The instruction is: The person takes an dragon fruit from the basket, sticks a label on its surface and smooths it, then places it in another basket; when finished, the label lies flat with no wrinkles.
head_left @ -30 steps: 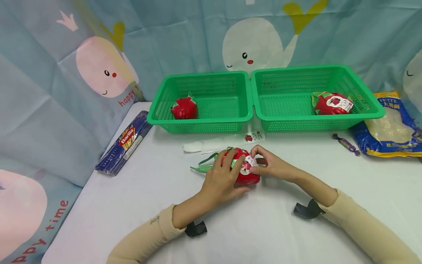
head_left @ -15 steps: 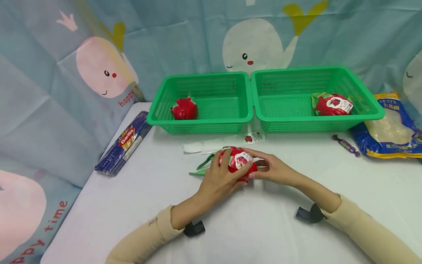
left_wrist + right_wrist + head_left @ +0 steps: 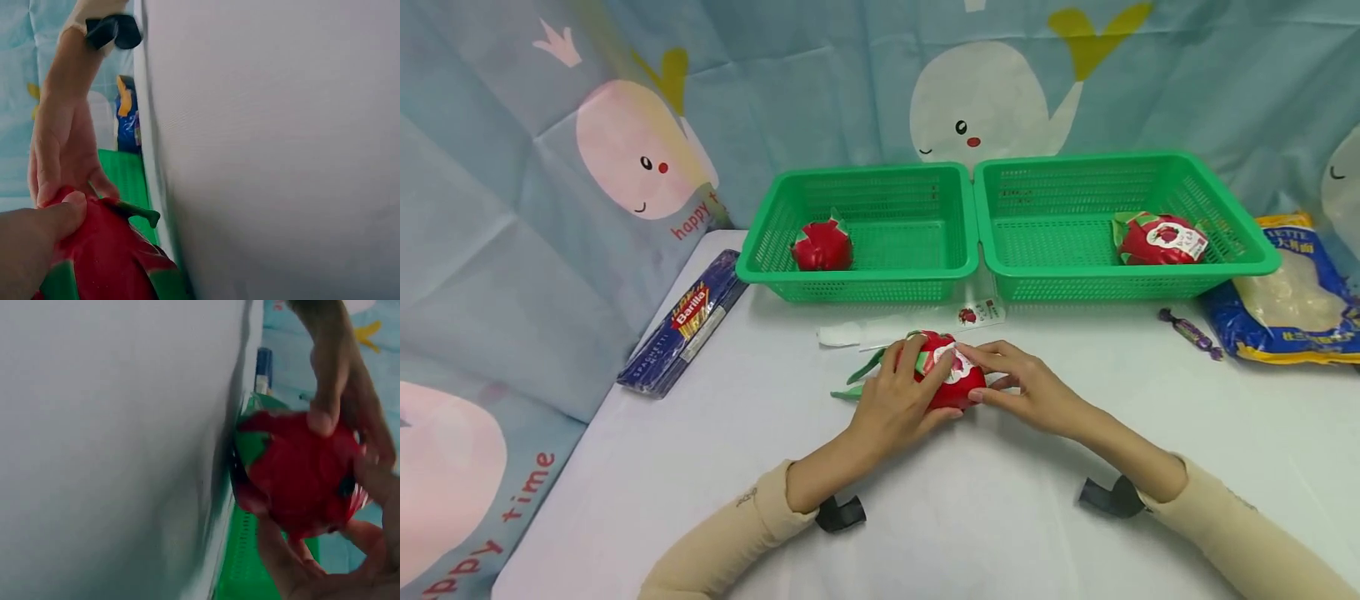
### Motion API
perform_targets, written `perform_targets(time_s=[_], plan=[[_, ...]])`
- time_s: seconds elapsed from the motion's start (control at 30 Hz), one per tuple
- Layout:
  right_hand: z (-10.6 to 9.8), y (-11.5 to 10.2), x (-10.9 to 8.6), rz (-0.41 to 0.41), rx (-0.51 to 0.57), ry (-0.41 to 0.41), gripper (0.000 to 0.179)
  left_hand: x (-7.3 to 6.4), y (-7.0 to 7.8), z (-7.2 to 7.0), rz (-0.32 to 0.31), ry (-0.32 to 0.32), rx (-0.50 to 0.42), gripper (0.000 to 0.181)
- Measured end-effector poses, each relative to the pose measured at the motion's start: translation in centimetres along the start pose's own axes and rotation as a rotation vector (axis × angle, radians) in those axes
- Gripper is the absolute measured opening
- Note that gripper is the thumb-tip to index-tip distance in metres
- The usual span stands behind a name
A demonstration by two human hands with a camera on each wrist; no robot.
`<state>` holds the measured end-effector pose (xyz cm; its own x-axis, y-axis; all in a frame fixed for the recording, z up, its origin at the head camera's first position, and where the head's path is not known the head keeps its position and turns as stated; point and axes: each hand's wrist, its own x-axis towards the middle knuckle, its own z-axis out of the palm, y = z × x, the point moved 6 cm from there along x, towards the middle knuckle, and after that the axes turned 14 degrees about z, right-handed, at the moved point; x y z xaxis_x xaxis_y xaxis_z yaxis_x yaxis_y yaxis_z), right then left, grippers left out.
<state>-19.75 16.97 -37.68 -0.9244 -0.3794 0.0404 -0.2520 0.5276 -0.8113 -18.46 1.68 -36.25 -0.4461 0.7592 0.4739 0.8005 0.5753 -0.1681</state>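
Both hands are on a red dragon fruit (image 3: pixel 961 393) with green leaf tips, resting low over the white table in the head view. My left hand (image 3: pixel 895 400) grips its left side, fingers over the top and thumb along the near side. From the right, my right hand (image 3: pixel 1030 387) holds it, with the index fingertip at the upper edge of a white printed sticker (image 3: pixel 957 367) and the thumb on the lower right side. Long green leaves (image 3: pixel 867 367) stick out to the left. In the right wrist view the dragon fruit (image 3: pixel 303 472) sits between the fingers of both hands.
Behind stand two green baskets: the left basket (image 3: pixel 857 283) has one dragon fruit (image 3: pixel 822 246), the right basket (image 3: pixel 1120 279) another (image 3: pixel 1161 240). A clear sticker strip (image 3: pixel 917 323) lies before them. Spaghetti pack (image 3: pixel 681 325) is left; a candy (image 3: pixel 1191 333) and noodle bag (image 3: pixel 1288 292) are right.
The right hand has shifted its fingers from the sticker's right edge to its upper edge. The dragon fruit has turned slightly and moved a little left under both hands.
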Motion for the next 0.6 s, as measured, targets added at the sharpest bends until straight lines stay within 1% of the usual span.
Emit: perform_targets(time_s=[0.07, 0.1, 0.13, 0.17, 0.2, 0.27, 0.4, 0.47, 0.53, 0.6], plan=[[0.2, 0.4, 0.2, 0.037, 0.036, -0.055, 0.067, -0.1, 0.3, 0.0, 0.028, 0.0, 0.007, 0.06], [0.3, 0.5, 0.2, 0.052, 0.045, -0.062, 0.068, -0.2, 0.4, 0.0, 0.031, 0.0, 0.002, 0.058], [0.3, 0.5, 0.2, 0.06, 0.048, -0.056, 0.067, -0.2, 0.4, 0.1, 0.03, 0.001, 0.002, 0.057], [0.3, 0.4, 0.2, 0.054, 0.036, -0.031, 0.067, -0.3, 0.4, 0.1, 0.023, 0.001, 0.0, 0.057], [0.2, 0.3, 0.1, 0.039, 0.011, 0.007, 0.065, -0.3, 0.3, 0.1, 0.011, 0.0, -0.004, 0.058], [0.1, -0.2, -0.3, -0.004, -0.076, 0.112, 0.059, -0.4, 0.1, 0.2, -0.011, -0.004, -0.011, 0.06], [-0.2, -1.7, -1.4, -0.104, -0.342, 0.35, 0.051, -0.4, -0.1, 0.2, -0.013, -0.014, -0.031, 0.063], [-0.3, -2.4, -1.8, -0.141, -0.456, 0.448, 0.048, -0.4, -0.3, 0.1, -0.014, -0.013, -0.052, 0.067], [-0.4, -2.8, -2.0, -0.168, -0.531, 0.507, 0.048, -0.4, -0.6, 0.0, -0.016, -0.004, -0.075, 0.072], [-0.6, -3.0, -2.1, -0.172, -0.551, 0.522, 0.049, -0.4, -0.8, -0.2, -0.009, 0.009, -0.089, 0.077]])
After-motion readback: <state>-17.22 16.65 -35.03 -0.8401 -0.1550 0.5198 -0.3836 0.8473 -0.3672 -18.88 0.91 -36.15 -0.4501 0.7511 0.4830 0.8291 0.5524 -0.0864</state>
